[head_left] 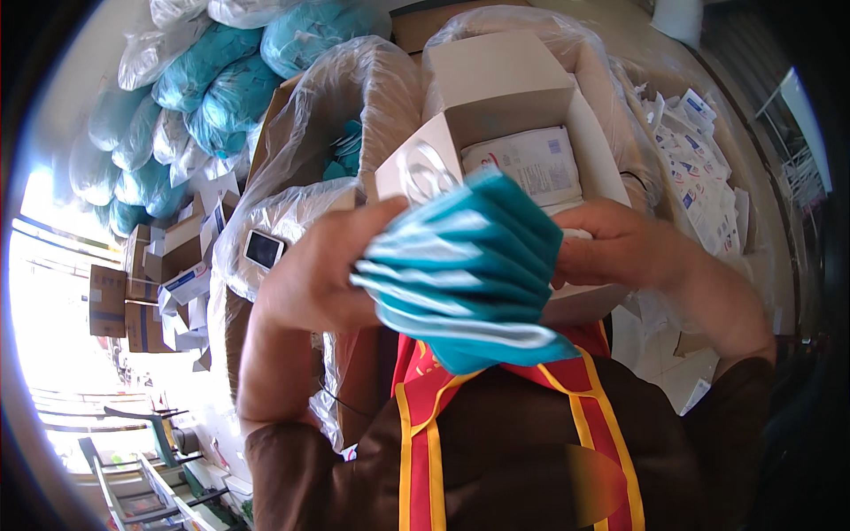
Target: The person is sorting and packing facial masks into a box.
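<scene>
A fanned stack of teal folded pieces with white edges, looking like face masks point(465, 265), is raised in front of my chest, blurred by motion. My left hand point(310, 270) is closed round its left side, with the fingertips partly behind it. At the stack's right edge is my right hand point(615, 243), its fingers curled together. Something small and white shows at those fingers, and I cannot make out what they grip. Just beyond the stack stands an open cardboard box point(505, 80) with its flap up. White printed packets point(536, 164) lie inside it.
Plastic-lined cartons point(381, 80) stand behind; the left one holds teal pieces point(345, 146). At right, a carton holds many white packets point(699, 164). A phone point(264, 250) lies on plastic by my left arm. Stuffed bags point(226, 88) and cardboard boxes point(146, 283) are piled at left.
</scene>
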`<action>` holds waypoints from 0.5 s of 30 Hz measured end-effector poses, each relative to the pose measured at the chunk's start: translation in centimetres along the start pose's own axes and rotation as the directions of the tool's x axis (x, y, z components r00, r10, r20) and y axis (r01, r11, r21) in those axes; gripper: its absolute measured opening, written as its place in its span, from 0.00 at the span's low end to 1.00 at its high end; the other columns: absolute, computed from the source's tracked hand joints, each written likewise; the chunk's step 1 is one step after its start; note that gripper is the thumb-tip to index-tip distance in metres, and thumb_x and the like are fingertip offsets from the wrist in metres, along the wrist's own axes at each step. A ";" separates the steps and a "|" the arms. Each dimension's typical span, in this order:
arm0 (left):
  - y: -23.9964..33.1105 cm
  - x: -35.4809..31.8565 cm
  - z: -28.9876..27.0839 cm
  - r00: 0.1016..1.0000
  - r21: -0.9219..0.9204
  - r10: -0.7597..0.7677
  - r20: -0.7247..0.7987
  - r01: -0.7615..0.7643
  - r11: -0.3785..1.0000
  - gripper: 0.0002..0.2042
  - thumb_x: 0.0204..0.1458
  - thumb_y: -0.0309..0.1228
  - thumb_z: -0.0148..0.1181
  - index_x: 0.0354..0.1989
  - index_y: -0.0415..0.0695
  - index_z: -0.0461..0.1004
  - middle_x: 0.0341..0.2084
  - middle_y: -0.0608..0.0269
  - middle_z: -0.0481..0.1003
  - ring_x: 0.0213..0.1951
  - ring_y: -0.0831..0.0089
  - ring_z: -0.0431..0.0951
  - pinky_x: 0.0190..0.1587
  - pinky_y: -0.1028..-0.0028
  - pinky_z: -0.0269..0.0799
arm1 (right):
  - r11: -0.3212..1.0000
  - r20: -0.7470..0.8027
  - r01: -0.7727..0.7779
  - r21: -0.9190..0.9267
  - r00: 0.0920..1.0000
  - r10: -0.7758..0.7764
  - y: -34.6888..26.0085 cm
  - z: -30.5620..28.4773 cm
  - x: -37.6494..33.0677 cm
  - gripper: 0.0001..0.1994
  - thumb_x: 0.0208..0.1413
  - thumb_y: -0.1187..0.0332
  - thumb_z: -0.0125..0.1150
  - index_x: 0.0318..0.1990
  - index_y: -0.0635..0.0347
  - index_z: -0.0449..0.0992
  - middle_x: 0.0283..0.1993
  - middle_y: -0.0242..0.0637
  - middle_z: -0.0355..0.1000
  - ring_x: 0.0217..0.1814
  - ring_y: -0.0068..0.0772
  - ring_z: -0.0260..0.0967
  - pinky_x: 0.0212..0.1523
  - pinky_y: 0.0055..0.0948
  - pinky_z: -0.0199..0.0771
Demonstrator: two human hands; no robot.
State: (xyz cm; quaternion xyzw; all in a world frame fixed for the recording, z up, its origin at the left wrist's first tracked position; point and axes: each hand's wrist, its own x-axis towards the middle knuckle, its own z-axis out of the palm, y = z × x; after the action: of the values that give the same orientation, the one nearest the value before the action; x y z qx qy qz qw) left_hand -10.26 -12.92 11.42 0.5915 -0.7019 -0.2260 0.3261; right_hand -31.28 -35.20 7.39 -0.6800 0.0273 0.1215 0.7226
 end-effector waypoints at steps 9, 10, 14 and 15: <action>-0.1 -1.4 1.0 0.984 0.633 -0.116 -0.131 0.174 0.754 0.20 0.35 0.29 0.71 0.38 0.42 0.70 0.29 0.57 0.74 0.29 0.59 0.80 0.28 0.68 0.76 | 0.963 0.212 0.005 -0.270 0.976 0.055 -0.5 -0.6 -1.1 0.17 0.66 0.59 0.46 0.30 0.60 0.73 0.24 0.27 0.68 0.27 0.19 0.62 0.31 0.21 0.64; -0.5 -1.8 0.8 0.983 0.666 -0.074 -0.166 0.167 0.727 0.19 0.35 0.29 0.71 0.37 0.42 0.70 0.29 0.57 0.74 0.28 0.60 0.80 0.27 0.68 0.76 | 0.966 0.198 -0.029 -0.256 0.977 0.082 -0.4 -0.6 -2.0 0.17 0.66 0.58 0.46 0.30 0.60 0.72 0.24 0.27 0.67 0.27 0.20 0.62 0.31 0.22 0.64; -3.6 -4.3 0.2 0.967 0.739 0.031 -0.254 0.174 0.651 0.18 0.35 0.31 0.71 0.34 0.42 0.70 0.28 0.59 0.74 0.26 0.60 0.79 0.27 0.68 0.75 | 0.968 0.183 -0.137 -0.212 0.967 0.177 -0.2 -0.7 -4.6 0.18 0.67 0.57 0.45 0.30 0.60 0.69 0.24 0.28 0.65 0.27 0.20 0.61 0.31 0.22 0.64; -4.5 -4.8 0.4 0.964 0.734 0.033 -0.264 0.179 0.654 0.18 0.35 0.31 0.71 0.34 0.42 0.70 0.28 0.59 0.74 0.26 0.60 0.79 0.27 0.68 0.75 | 0.971 0.190 -0.151 -0.185 0.964 0.186 0.3 -0.7 -5.0 0.17 0.67 0.58 0.45 0.30 0.60 0.69 0.24 0.28 0.66 0.27 0.20 0.61 0.30 0.22 0.64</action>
State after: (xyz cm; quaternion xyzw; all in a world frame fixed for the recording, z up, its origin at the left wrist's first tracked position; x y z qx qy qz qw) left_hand -7.05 -9.15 7.08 0.7251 -0.6597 0.1493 0.1297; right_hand -36.14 -36.60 8.05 -0.7176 0.0001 0.2544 0.6483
